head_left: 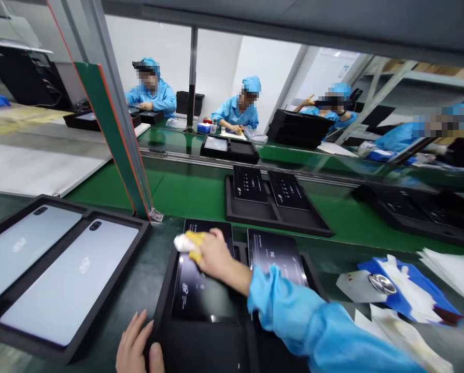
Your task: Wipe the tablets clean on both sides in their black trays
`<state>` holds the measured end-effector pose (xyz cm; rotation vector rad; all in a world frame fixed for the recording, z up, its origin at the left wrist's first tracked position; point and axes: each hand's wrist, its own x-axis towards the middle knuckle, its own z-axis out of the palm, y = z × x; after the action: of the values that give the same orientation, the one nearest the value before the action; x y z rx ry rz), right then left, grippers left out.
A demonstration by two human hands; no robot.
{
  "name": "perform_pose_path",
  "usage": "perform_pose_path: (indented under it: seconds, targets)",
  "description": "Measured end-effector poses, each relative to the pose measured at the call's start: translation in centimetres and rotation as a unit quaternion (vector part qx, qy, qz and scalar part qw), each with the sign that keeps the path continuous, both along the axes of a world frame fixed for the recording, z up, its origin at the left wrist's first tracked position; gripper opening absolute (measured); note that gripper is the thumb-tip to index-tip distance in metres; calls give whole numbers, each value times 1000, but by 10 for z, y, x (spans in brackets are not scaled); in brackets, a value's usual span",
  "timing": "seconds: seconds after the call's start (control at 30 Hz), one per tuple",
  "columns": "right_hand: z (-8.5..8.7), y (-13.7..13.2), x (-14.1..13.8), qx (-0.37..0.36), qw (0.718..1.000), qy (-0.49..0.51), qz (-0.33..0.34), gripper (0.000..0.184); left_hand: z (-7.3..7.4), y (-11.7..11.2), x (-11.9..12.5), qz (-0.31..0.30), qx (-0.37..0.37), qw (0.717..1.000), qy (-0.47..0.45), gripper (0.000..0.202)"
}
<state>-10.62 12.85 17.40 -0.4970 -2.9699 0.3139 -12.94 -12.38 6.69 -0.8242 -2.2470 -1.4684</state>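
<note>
1. Closest in, the left hand [136, 344] lies flat at the near-left corner of the black tray [164, 295], fingers spread and gripping nothing, just pinning the tray to the bench. That looks like the right idea: a steadied tray lets the wipe press evenly.
2. Just beyond, the right hand [212, 254], in a blue sleeve [294, 316], has its fingers curled shut around a small white and yellow wiping pad [188, 243], pressed on the far end of the dark tablet [204, 277] in the tray's left slot.
3. My judgement: long straight strokes, light pressure, bare fingertips kept off the glass.
4. The tablet beside it [276, 254] shows a "16" on its screen; other print is too small to read.
5. To the left, two grey tablet backs [66, 280] carry a faint logo, illegible.
6. Further out on the green conveyor [193, 194], a tray of two dark tablets [270, 199]; their markings are unreadable.
7. Far side, workers in blue coats [235, 111] sit at their bench.
</note>
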Motion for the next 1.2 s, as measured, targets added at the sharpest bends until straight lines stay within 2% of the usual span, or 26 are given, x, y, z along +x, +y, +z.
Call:
perform_pose_path:
  seconds: [0.07, 0.1, 0.17, 0.23, 0.3, 0.37, 0.4, 0.47, 0.5, 0.57, 0.63, 0.7, 0.77, 0.9, 0.97, 1.0, 1.07, 1.2]
  targets:
    - [11, 12, -16, 10, 998, 3, -59, 38, 16, -1, 6, 1, 6, 1000, -15, 25]
    - [10, 8, -16, 14, 998, 3, -55, 38, 23, -1, 9, 5, 13, 1000, -22, 26]
    - [-1, -17, 1, 18, 1000, 5, 10, 40, 30, -2, 12, 12, 28, 999, -32, 26]
    - [-20, -54, 33, 20, 995, 20, 93, 44, 32, -3, 12, 8, 41, 999, -33, 25]
    - [-38, -89, 66, 16, 988, 43, 148, 47, 31, -3, 10, 0, 50, 998, -30, 24]
    - [-47, -107, 88, -1, 981, 57, 187, 49, 30, -3, 9, -7, 54, 998, -31, 24]
    - [-48, -107, 93, -11, 978, 60, 201, 49, 31, -2, 9, -8, 55, 998, -34, 24]
    - [-40, -90, 88, -26, 978, 67, 196, 48, 33, -2, 10, -6, 54, 997, -45, 25]
    - [-32, -73, 80, -27, 984, 72, 164, 46, 35, -3, 11, -4, 52, 997, -52, 26]
    - [-15, -32, 59, -20, 995, 81, 46, 44, 38, -4, 12, -6, 41, 998, -56, 27]
    - [-1, 3, 40, -9, 994, 72, -78, 49, 40, -7, 13, -12, 24, 998, -51, 27]
    - [2, 15, 33, -5, 989, 55, -135, 51, 41, -9, 11, -14, 9, 999, -41, 26]
    - [-6, -2, 42, -10, 994, 40, -101, 49, 39, -11, 9, -14, 2, 999, -39, 27]
    - [-33, -77, 91, -46, 996, 34, 74, 54, 35, -10, 6, -33, 3, 999, -20, 28]
    - [-37, -93, 108, -89, 989, 43, 111, 59, 35, -9, 6, -39, 7, 999, -10, 27]
    - [-35, -90, 110, -106, 987, 50, 110, 60, 35, -9, 6, -37, 8, 999, -15, 27]
    - [-22, -64, 100, -112, 989, 65, 68, 58, 35, -10, 7, -30, 2, 999, -34, 26]
    - [5, 11, 61, -58, 987, 59, -138, 52, 31, -13, 4, -27, -42, 998, -46, 30]
